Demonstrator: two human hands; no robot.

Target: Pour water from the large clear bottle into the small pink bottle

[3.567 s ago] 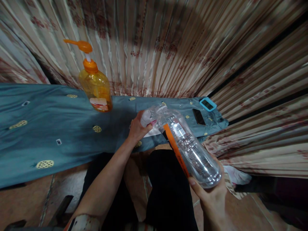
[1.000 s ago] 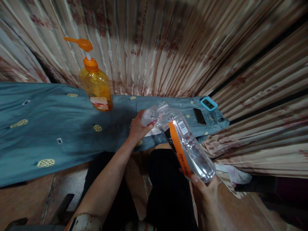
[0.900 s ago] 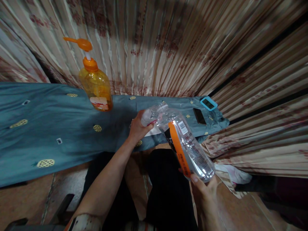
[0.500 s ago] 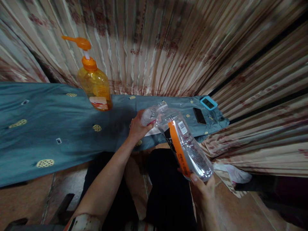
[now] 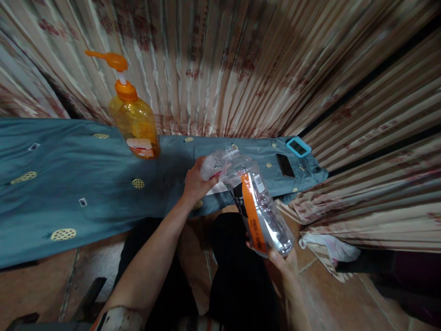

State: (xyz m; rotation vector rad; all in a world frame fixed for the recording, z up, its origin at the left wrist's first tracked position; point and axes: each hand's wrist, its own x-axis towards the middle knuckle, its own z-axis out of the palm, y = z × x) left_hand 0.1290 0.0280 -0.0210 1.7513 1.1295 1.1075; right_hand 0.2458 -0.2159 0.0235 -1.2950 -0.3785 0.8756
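We see the left hand, its grip wrapped around a small clear plastic bottle, and the right hand, its grip pinching the base of a tilted large clear plastic bottle with an orange-and-black label; we find both necks meeting, or nearly so, over the cloth-covered teal bench, on which an amber plastic pump bottle stands left and a black rectangular phone lies right, beside a blue-framed digital display

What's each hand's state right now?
Left hand: closed, holding a small clear container.
Right hand: closed, holding the orange-labelled bottle near its base.
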